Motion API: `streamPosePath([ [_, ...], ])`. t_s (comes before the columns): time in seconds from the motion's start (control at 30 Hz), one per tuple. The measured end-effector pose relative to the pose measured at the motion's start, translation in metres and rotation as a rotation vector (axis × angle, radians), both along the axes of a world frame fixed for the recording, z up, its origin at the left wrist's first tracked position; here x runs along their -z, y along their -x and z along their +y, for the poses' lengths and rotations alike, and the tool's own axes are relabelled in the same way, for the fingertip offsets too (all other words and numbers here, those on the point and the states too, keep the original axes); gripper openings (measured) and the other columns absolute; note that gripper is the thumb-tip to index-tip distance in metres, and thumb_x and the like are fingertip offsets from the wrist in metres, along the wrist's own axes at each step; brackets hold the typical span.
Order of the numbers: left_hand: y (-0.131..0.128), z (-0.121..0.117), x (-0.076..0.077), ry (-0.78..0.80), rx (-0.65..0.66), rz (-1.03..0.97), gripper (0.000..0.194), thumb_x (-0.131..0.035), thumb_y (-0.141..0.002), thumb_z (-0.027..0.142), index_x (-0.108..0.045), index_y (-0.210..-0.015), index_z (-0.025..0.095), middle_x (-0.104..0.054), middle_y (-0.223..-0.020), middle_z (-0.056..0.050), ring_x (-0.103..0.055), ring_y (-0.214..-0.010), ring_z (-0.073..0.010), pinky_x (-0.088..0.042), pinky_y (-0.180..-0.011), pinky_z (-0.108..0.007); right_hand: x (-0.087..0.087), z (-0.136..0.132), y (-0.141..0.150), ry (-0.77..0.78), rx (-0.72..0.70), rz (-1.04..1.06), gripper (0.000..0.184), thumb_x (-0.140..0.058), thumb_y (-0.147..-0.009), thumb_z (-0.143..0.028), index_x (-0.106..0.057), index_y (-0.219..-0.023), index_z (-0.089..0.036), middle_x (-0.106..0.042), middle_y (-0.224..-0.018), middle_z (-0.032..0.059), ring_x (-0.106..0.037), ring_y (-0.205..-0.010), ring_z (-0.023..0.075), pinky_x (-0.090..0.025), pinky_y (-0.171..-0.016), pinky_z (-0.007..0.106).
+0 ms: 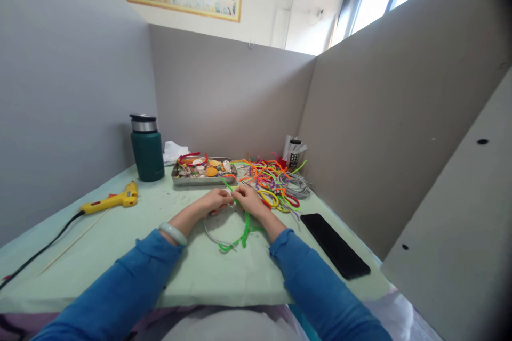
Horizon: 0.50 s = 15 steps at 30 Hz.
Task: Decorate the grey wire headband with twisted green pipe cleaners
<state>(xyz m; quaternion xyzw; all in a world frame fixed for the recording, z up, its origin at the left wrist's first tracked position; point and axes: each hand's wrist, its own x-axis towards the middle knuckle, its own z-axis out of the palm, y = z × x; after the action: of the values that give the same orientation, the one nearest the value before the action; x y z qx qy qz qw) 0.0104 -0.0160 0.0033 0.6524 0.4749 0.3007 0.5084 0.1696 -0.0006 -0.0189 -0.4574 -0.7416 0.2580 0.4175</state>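
A grey wire ring [210,235] hangs below my two hands, just above or on the green-covered table. Green pipe cleaner [245,229] is wrapped along its right side, with loose ends sticking out at the bottom and right. My left hand [217,201] is closed in a pinch at the top left of the ring. Right beside it, my right hand [247,200] is closed on the green pipe cleaner at the top, where a short green end pokes up between the hands. The fingertips nearly meet and partly hide what lies between them.
A metal tray [192,181] of shells and beads stands behind my hands. Colourful pipe cleaners [268,173] and a grey wire coil [298,186] lie right of it. A phone [336,245] is at right; a green bottle [147,152] and yellow glue gun [114,201] at left.
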Motion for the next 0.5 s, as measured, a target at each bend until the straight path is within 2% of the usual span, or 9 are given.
streamPosePath([
  [0.5,0.0014,0.001,0.0019,-0.003,0.039,-0.027,0.034,-0.064,-0.067,0.048,-0.052,-0.069,0.016,-0.034,-0.049,0.007,-0.025,-0.036,-0.0036,-0.017,-0.035,-0.021,-0.0024,-0.0029,0.0003,-0.003,-0.001,0.012,0.022,-0.05,-0.078,-0.034,-0.055,-0.065,-0.016,-0.05,-0.054,-0.0035,-0.044,-0.048,0.0086,-0.033,-0.048,0.02],
])
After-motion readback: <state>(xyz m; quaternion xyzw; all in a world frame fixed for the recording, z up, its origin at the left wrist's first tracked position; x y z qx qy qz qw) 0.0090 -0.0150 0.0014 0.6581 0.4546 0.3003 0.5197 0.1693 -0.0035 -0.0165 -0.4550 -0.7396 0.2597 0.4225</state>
